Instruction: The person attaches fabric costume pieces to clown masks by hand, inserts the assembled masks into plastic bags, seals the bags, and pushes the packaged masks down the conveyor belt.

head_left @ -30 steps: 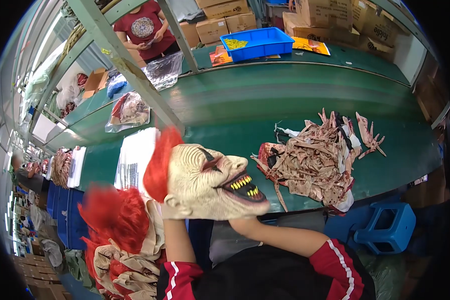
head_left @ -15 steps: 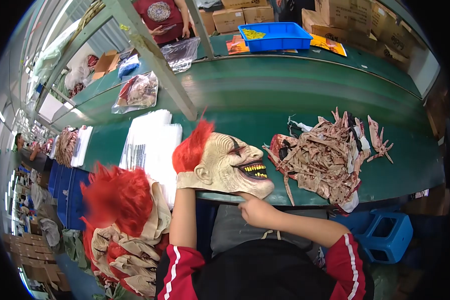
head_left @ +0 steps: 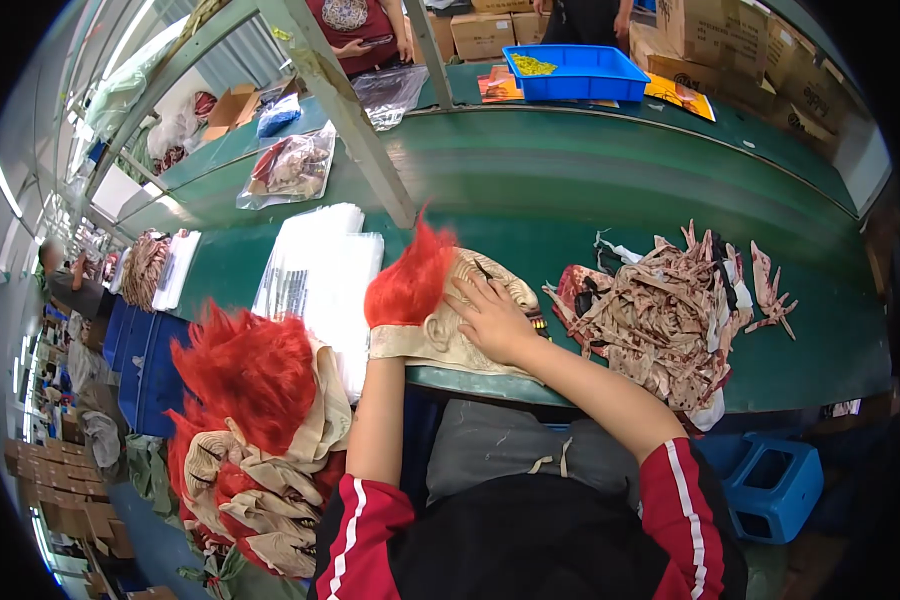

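Head view shows a pale, wrinkled, clown-like mask (head_left: pixel 460 358) with red hair (head_left: pixel 410 285) at the near edge of a long green work surface (head_left: pixel 820 350), its face turned to the right. The right hand (head_left: pixel 490 318) rests on the side of the mask's face, fingers spread, pinching nothing visible. The left forearm (head_left: pixel 377 430) runs up to the mask's neck edge; the left hand is hidden there, so its grip cannot be told. Just left lies a stack of flat white packets (head_left: pixel 315 265), with a heap of red-haired pale masks (head_left: pixel 245 390) nearer the wearer. To the right sits a pile of tan, red-stained, hand-shaped pieces (head_left: pixel 660 320).
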Motion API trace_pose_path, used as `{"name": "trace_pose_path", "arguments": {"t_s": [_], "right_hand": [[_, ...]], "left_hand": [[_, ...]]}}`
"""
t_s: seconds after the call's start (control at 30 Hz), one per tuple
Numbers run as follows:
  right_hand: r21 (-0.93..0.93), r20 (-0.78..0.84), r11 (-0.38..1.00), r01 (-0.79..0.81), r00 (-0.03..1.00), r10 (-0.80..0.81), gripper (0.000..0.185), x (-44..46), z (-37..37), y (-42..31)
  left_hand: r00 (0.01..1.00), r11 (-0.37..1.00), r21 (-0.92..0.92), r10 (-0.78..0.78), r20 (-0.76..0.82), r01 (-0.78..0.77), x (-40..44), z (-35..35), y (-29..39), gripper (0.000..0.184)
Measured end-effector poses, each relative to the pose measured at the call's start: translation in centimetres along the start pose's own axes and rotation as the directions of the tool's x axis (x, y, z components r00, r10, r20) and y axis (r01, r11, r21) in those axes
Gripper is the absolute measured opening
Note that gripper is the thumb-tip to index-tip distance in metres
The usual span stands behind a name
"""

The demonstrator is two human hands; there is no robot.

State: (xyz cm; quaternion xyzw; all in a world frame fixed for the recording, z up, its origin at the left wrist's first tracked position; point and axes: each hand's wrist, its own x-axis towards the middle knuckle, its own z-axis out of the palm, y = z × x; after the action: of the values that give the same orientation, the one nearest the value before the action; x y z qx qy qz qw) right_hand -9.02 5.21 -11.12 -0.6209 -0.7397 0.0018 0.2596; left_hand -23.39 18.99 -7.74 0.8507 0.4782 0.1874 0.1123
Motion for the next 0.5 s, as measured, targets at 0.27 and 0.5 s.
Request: {"name": "trace_pose_path", "arguments": {"t_s": [0.27,0.5], "right_hand": [[-0.057,0.007,0.998,0.008,1.000,-0.008,0.053,-0.4,0.7,0.2],[-0.046,0.003,0.999,-0.027,1.000,0.027,0.056,-0.5,1.2,0.2]], "left_hand": [[0.922,0.957,-0.031,0.268,-0.280,-0.288,-1.9,1.6,-0.7,0.048],[0.886,0.995,0.084,0.013,0.463,-0.058,-13.3,-5.6,4.0,0.049]]}}
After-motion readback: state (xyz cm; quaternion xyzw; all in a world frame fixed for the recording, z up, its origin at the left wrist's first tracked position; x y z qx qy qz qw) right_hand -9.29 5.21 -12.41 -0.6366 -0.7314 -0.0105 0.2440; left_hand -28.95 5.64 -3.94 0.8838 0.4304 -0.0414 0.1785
